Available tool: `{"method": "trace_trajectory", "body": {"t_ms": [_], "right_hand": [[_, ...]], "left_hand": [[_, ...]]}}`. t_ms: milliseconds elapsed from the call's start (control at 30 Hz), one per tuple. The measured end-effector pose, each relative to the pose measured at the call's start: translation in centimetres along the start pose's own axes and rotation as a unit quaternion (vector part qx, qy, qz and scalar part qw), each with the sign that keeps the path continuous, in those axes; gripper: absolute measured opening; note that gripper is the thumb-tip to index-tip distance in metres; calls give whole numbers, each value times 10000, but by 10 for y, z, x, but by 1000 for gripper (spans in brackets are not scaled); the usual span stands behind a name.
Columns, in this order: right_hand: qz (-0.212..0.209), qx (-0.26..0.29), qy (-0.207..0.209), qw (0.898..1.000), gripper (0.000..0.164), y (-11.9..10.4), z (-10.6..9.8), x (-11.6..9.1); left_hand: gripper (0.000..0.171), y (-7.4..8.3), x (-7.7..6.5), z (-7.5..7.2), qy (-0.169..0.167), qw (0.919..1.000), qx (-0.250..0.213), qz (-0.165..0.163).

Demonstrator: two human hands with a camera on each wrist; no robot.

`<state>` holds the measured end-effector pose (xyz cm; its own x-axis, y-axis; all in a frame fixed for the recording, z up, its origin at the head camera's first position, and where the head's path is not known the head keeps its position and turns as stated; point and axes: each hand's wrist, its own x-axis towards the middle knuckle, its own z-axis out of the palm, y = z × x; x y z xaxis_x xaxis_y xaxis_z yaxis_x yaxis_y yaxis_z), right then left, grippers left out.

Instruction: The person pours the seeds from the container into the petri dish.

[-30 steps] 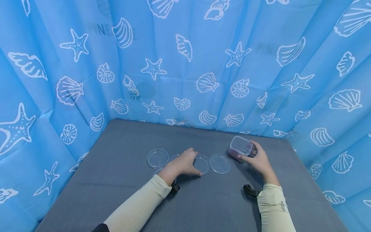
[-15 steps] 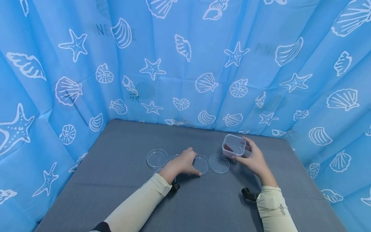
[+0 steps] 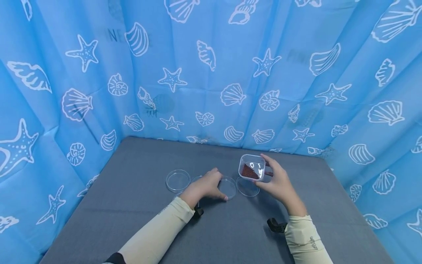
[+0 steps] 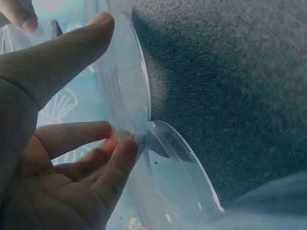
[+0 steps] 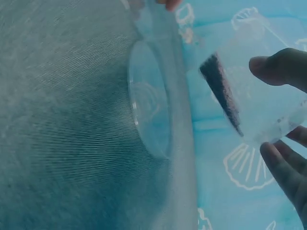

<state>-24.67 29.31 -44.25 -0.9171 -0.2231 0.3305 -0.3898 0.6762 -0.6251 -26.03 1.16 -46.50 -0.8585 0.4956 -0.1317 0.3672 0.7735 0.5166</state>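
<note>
Right hand (image 3: 276,183): fingers clamp clear box (image 3: 255,162) toward tabletop's far edge (image 3: 184,148); likely light, stiff, slippery, best gripped by opposite walls. Left hand (image 3: 204,186): fingers apart.

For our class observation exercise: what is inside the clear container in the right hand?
Dark reddish-brown material lies heaped inside the clear container, toward one side. Anything beneath its surface is covered and cannot be seen.

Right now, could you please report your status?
Right hand holding raised, tilted container, reddish contents inside. Left hand on clear dish. Nothing visibly in the way.
</note>
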Motion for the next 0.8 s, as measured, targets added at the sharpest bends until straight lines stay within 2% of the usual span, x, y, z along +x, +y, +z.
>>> {"method": "trace_trajectory", "body": {"t_ms": [167,333,800], "right_hand": [[-509,-573,134,9970,103,-5,8,0],[-939,-1109,152,9893,103,-9,14,0],[-1804,-2254,-8,9574,98,-29,29,1]], "left_hand": [[78,1,-2,1,-24,10000,-11,9],[77,2,-1,0,-13,10000,31,-12],[77,2,0,0,-115,9998,81,-113]]}}
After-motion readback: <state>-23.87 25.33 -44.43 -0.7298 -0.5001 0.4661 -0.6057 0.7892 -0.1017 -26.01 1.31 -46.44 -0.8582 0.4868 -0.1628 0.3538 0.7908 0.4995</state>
